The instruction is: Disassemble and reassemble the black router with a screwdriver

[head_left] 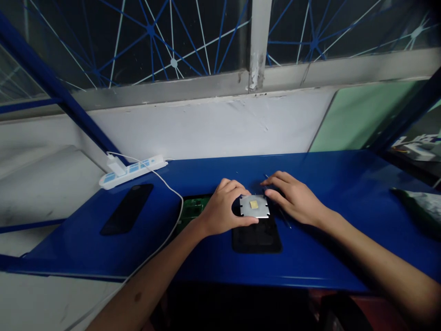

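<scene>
Left forearm [144,280] nearest the camera, the left hand [220,209] had its fingers [230,186] partly spread, gripping a silver plate [260,211] between them and the thumb [250,221], by its far and near edges, over a black pad [257,240]. The right hand [267,187] had fingers nearly together at a slim tool [285,220]; whether they gripped it could not be told. Left of both, a green circuit board [193,208] lay on the blue worktop [213,266].

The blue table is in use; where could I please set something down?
Bare patches lie between the black phone and the white cable, and between the right hand and the green-edged packet. It is crowded around the left hand, where the metal plate, black pad and circuit board cluster.
</scene>
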Demonstrator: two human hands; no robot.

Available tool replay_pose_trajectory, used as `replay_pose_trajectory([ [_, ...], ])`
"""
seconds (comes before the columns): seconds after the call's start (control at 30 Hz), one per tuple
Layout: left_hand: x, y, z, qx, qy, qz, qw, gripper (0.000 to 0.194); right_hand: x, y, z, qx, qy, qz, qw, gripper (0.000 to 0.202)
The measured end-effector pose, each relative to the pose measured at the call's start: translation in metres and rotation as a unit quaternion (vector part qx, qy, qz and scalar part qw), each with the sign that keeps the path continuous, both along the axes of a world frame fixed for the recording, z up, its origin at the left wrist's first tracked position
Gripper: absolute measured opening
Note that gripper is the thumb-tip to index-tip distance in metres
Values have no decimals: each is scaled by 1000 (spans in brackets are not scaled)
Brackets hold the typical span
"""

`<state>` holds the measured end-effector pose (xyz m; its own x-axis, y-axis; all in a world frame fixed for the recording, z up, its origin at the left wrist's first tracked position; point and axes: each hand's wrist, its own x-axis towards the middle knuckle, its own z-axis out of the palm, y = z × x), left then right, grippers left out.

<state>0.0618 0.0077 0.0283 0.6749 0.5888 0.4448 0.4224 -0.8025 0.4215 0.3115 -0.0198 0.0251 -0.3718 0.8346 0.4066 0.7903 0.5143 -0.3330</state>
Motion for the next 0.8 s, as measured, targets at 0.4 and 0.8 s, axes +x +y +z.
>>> replay_pose_trajectory([
  [0.4,1,-4,-4,-31,82,-53,995,46,0,8,-14,40,-68,-50,996,39],
  [0.8,1,-8,-5,-9,126,-49,991,50,0,9,-15,26,-78,-44,996,36],
])
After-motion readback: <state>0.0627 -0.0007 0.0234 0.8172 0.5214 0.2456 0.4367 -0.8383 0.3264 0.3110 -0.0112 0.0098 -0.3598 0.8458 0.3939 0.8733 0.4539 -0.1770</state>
